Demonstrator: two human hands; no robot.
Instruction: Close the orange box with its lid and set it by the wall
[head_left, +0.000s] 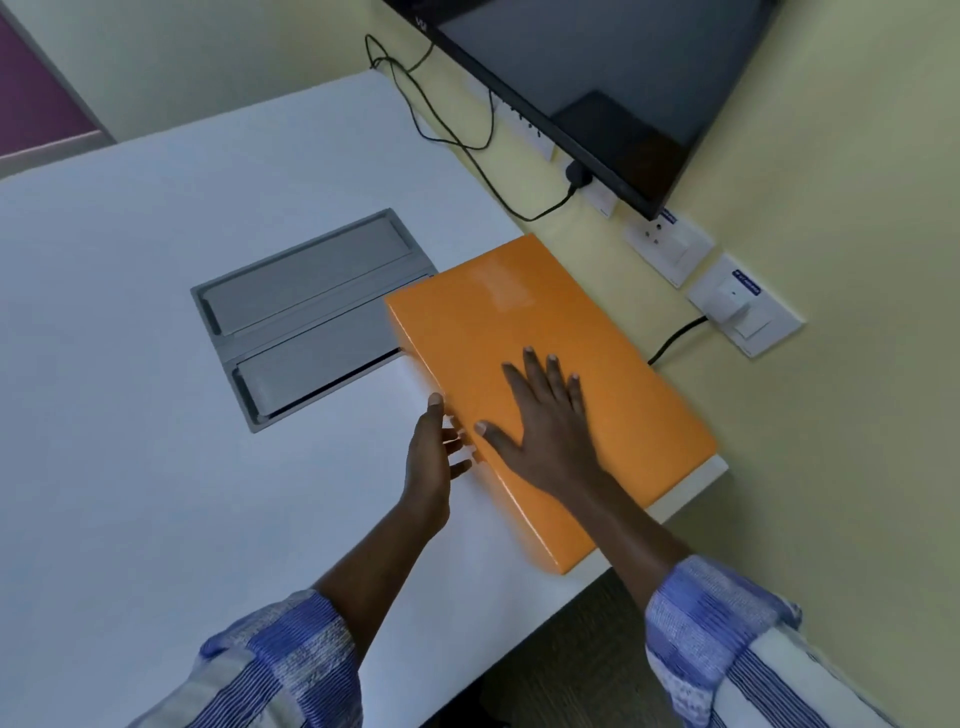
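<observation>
The orange box (524, 332) lies flat on the white table (156, 415), its glossy lid on top, along the table's right edge near the yellow wall (857, 260). My right hand (540, 421) rests palm-down on the lid with fingers spread. My left hand (434, 457) is at the box's left long side, fingers apart and touching or nearly touching its edge. The box's near right corner reaches the table edge.
A grey metal cable hatch (306, 306) is set into the table left of the box. A dark monitor (597, 78) hangs on the wall above, with black cables (447, 119) and several wall sockets (743, 306) beneath it.
</observation>
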